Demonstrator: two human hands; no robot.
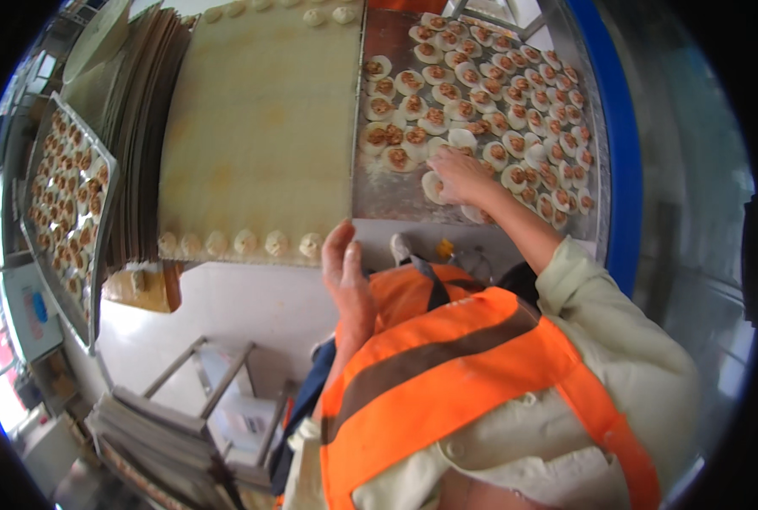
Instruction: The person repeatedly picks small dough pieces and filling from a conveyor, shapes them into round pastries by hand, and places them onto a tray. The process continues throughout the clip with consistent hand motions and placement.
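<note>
My right hand [465, 177] reaches over a metal tray [391, 197] of round dough wrappers, each topped with minced filling. Its fingertips are at a filled wrapper [439, 145]; whether they grip it is hidden. Just below the hand lies another filled wrapper [431, 187]. My left hand [350, 284] is raised in front of the apron, with its fingers apart and nothing seen in it. Beside its fingertips, a pleated bun [310, 245] ends a row along the near edge of a pale board [257, 140]. More pleated buns [315, 17] line the board's far edge.
A stack of thin boards [143, 140] stands left of the pale board. Farther left, a tilted tray [108, 191] holds more filled wrappers. A metal-framed rack [226, 376] and another board stack [155, 440] are at lower left. A blue edge [627, 159] runs along the right.
</note>
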